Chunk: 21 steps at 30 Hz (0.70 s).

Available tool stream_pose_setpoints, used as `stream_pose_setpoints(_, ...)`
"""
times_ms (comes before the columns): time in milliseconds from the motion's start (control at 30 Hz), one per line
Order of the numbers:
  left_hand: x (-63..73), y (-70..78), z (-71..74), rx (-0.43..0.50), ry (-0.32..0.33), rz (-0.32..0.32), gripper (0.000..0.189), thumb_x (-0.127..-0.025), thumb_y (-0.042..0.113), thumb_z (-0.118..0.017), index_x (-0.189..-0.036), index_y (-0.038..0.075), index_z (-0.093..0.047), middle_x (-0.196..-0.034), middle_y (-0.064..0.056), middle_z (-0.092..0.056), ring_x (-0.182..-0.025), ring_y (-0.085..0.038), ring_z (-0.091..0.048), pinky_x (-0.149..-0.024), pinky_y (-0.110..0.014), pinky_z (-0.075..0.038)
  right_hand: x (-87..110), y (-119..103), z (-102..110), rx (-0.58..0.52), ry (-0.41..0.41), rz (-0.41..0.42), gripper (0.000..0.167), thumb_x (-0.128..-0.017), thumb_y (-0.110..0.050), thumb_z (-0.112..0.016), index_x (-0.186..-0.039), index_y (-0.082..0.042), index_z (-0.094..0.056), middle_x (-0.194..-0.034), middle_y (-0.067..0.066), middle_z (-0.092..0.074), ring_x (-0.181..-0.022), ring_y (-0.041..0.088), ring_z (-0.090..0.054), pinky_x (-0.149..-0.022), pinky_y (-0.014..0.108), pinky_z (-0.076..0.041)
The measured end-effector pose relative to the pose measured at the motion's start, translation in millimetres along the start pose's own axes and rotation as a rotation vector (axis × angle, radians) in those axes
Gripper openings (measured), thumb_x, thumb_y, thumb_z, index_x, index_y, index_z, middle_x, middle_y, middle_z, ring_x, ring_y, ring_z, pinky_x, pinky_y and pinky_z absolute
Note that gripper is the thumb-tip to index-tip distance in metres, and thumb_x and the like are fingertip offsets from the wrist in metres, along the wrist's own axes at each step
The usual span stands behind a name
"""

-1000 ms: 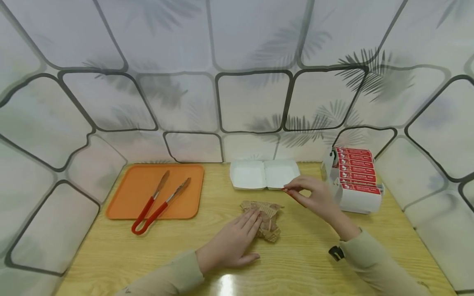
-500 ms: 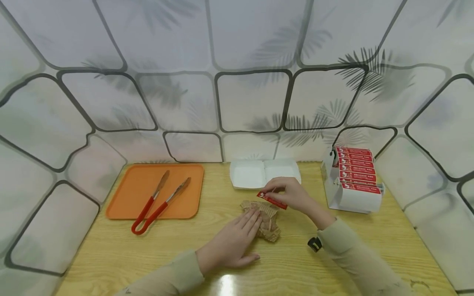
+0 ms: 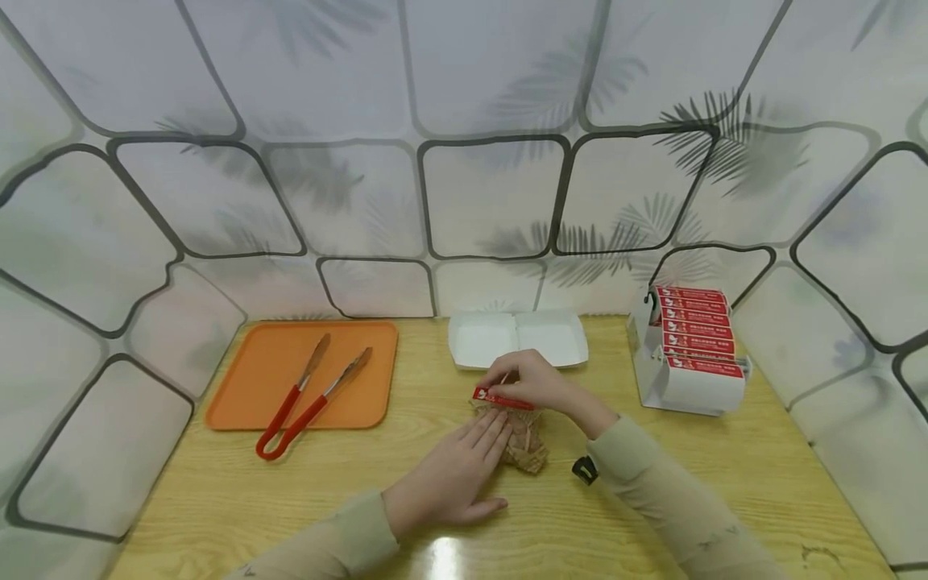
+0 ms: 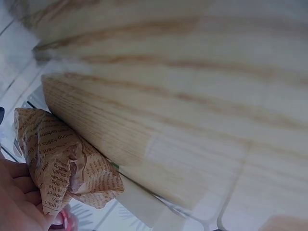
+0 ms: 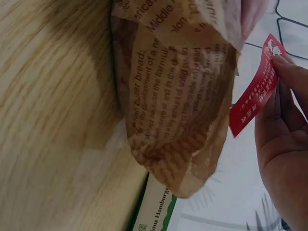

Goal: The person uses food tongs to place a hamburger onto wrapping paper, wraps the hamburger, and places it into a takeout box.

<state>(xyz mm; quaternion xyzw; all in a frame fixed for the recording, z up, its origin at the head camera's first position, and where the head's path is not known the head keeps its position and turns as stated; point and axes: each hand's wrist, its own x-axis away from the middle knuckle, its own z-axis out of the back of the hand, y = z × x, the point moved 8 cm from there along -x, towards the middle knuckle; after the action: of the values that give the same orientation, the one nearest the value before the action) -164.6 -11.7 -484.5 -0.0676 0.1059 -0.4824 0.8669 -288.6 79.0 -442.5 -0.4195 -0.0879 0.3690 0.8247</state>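
Note:
A bundle wrapped in brown printed paper (image 3: 528,448) lies on the wooden table in the head view. My left hand (image 3: 464,471) rests flat on it with straight fingers, and the left wrist view shows the fingers against the crumpled wrapper (image 4: 62,159). Between thumb and fingers my right hand (image 3: 540,383) pinches a red sticker strip (image 3: 500,399) with white print. In the right wrist view the sticker (image 5: 257,91) curves slightly, close beside the paper (image 5: 178,101).
An opened white paper box (image 3: 482,338) stands behind the bundle. At the right is a label dispenser (image 3: 692,387) with several red label rolls. An orange tray (image 3: 254,370) lies at the left, with red-handled tongs (image 3: 312,411) across its edge.
My right hand has moved left and toward the bundle, bringing the red sticker from beside the white box to over the wrapper's far edge. The left hand stays put.

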Motion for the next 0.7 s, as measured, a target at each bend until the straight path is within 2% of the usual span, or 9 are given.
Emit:
stream_pose_setpoints(333, -0.2, 1.0, -0.5, 0.007, 0.009, -0.008, 0.092, -0.103, 0.069, -0.049, -0.159, -0.003, -0.043, -0.167, -0.022, -0.042, -0.158, -0.034, -0.04, -0.131, -0.04, -0.037, -5.5, 9, -13, -0.015, -0.029, -0.038, 0.015, -0.095, 0.001, -0.076, -0.107, -0.003, -0.083, -0.103, 0.012, -0.082, -0.092, 0.015, -0.076, -0.083, 0.02, -0.063)
stream_pose_setpoints(700, 0.9, 0.5, 0.1, 0.006, 0.014, 0.0, 0.093, -0.101, 0.069, -0.051, -0.159, -0.004, -0.043, -0.166, -0.024, -0.042, -0.157, -0.034, -0.041, -0.131, -0.04, -0.037, -7.3, 16, -21, 0.005, -0.026, -0.032, 0.016, -0.094, 0.003, -0.075, -0.106, -0.004, -0.083, -0.103, 0.011, -0.081, -0.095, 0.017, -0.076, -0.086, 0.021, -0.063)
